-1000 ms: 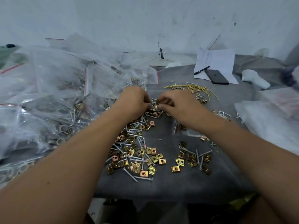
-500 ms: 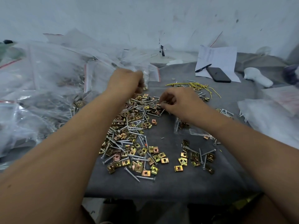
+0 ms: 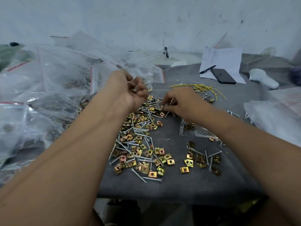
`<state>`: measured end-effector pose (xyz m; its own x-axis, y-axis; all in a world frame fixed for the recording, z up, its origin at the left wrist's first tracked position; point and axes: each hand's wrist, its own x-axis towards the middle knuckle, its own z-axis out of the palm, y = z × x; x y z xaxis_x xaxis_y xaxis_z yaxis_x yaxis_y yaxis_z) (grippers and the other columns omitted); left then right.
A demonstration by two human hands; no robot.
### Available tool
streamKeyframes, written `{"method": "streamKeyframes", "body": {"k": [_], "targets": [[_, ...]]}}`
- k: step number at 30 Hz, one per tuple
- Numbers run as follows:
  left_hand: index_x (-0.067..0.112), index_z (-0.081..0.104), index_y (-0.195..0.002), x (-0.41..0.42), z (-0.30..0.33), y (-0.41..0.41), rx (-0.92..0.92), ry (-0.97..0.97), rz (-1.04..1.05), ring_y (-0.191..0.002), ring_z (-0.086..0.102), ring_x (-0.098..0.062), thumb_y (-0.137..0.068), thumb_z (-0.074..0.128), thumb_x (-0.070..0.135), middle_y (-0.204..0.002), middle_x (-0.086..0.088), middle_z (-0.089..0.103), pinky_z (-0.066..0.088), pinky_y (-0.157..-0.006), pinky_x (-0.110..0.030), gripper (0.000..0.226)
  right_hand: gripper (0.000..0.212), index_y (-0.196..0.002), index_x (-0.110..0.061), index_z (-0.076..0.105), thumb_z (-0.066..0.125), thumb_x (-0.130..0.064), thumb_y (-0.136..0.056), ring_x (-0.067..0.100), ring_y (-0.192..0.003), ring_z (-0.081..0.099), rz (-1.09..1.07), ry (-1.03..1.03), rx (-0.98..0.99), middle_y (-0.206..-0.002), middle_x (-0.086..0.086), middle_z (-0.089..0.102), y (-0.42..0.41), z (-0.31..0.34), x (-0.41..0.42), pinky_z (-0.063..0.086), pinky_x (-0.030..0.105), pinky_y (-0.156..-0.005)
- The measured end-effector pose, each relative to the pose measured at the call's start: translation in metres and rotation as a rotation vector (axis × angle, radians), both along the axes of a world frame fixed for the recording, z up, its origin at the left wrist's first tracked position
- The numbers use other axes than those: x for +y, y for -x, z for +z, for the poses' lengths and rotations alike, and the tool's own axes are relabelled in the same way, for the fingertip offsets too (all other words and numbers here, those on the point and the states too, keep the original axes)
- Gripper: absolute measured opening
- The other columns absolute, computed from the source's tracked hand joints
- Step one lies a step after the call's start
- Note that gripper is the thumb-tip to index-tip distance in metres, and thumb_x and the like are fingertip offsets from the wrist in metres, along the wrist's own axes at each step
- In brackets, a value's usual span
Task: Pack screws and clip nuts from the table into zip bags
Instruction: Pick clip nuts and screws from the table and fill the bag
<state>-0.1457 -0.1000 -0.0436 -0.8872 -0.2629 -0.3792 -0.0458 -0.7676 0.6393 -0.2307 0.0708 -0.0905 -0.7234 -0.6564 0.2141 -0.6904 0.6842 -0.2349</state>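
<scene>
The left hand [image 3: 130, 88] is being lifted off the pile of screws and clip nuts [image 3: 140, 137] toward eleven o'clock, curled around gathered pieces. The right hand [image 3: 180, 101] is pinching more at the pile's twelve o'clock edge; bagging is likely being prepared, with a part-filled zip bag [image 3: 193, 129] at three o'clock.

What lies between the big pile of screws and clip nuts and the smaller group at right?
Head view: bare grey cloth.
</scene>
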Motion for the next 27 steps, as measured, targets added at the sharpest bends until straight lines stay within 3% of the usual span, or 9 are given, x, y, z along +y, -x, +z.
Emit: {"method": "streamKeyframes", "body": {"k": [2,6,9,12,15,17,19,22,27], "targets": [[0.020,0.037,-0.077,-0.001,-0.001,0.000,-0.001,-0.004,0.015,-0.055,0.027,-0.010,-0.095,0.031,0.006,-0.071,0.001,0.031,0.019,-0.048,-0.021,0.023,0.021,-0.112,-0.025,0.078,0.078,-0.025,-0.091,0.011,-0.093,0.061,-0.034,-0.052,-0.057,-0.108,-0.003,0.072,-0.001,0.005,-0.003,0.041,0.018,-0.067],[0.021,0.036,-0.077,0.001,-0.001,-0.002,0.012,0.008,0.018,-0.056,0.024,-0.010,-0.075,0.035,0.002,-0.070,0.001,0.030,0.019,-0.046,-0.020,0.019,0.022,-0.114,-0.018,0.079,0.075,-0.023,-0.093,0.022,-0.104,0.066,-0.089,-0.107,-0.075,-0.112,0.006,0.074,-0.007,0.009,-0.013,0.051,0.031,-0.087],[0.019,0.038,-0.077,-0.001,-0.003,-0.001,-0.009,-0.001,0.017,-0.056,0.026,-0.010,-0.096,0.032,0.005,-0.070,0.001,0.033,0.019,-0.045,-0.019,0.025,0.020,-0.111,-0.013,0.079,0.072,-0.024,-0.096,0.024,-0.104,0.065,-0.113,-0.126,-0.046,-0.109,0.010,0.074,-0.010,0.009,-0.018,0.048,0.031,-0.085],[0.018,0.040,-0.077,0.000,-0.003,-0.001,-0.031,-0.013,0.017,-0.055,0.027,-0.009,-0.100,0.031,0.008,-0.069,0.000,0.036,0.020,-0.045,-0.018,0.027,0.019,-0.103,-0.010,0.078,0.066,-0.025,-0.098,0.022,-0.098,0.064,-0.108,-0.111,-0.027,-0.103,0.009,0.074,-0.012,0.005,-0.015,0.049,0.033,-0.084],[0.016,0.041,-0.076,0.002,-0.004,-0.003,-0.048,0.021,-0.021,-0.054,0.029,-0.009,-0.099,0.032,0.008,-0.068,0.001,0.037,0.021,-0.045,-0.018,0.026,0.016,-0.105,-0.015,0.076,0.068,-0.027,-0.098,0.015,-0.090,0.063,-0.090,0.033,-0.112,-0.101,-0.001,0.072,-0.008,0.003,-0.005,0.051,0.030,-0.080],[0.013,0.046,-0.078,0.004,-0.004,-0.003,-0.089,0.135,-0.087,-0.049,0.030,-0.009,-0.099,0.036,0.008,-0.066,0.002,0.036,0.022,-0.044,-0.018,0.023,0.016,-0.107,-0.019,0.076,0.071,-0.031,-0.097,0.007,-0.082,0.068,-0.076,0.219,-0.275,-0.093,-0.007,0.075,-0.001,0.004,0.005,0.052,0.026,-0.073],[0.011,0.050,-0.082,0.009,-0.004,-0.003,-0.144,0.311,-0.190,-0.042,0.026,-0.008,-0.101,0.040,0.010,-0.062,0.004,0.031,0.020,-0.040,-0.016,0.021,0.015,-0.106,-0.017,0.077,0.074,-0.026,-0.095,0.005,-0.075,0.072,-0.050,0.476,-0.479,-0.085,-0.002,0.078,0.004,0.007,0.014,0.053,0.020,-0.069],[0.006,0.057,-0.093,0.022,-0.004,0.000,-0.190,0.555,-0.347,-0.035,0.020,-0.005,-0.107,0.047,0.018,-0.051,0.008,0.025,0.021,-0.035,-0.015,0.021,0.017,-0.106,-0.007,0.076,0.077,-0.016,-0.092,0.017,-0.081,0.070,0.041,0.795,-0.693,-0.086,0.007,0.076,0.008,0.009,0.021,0.055,0.024,-0.076],[0.016,0.057,-0.091,0.036,-0.001,0.002,-0.044,0.694,-0.437,-0.039,0.021,-0.003,-0.109,0.058,0.031,-0.053,0.008,0.030,0.022,-0.035,-0.016,0.024,0.017,-0.110,-0.013,0.076,0.075,-0.019,-0.093,0.021,-0.085,0.067,0.133,0.772,-0.601,-0.100,0.019,0.076,-0.001,0.015,0.021,0.055,0.035,-0.083]]}}
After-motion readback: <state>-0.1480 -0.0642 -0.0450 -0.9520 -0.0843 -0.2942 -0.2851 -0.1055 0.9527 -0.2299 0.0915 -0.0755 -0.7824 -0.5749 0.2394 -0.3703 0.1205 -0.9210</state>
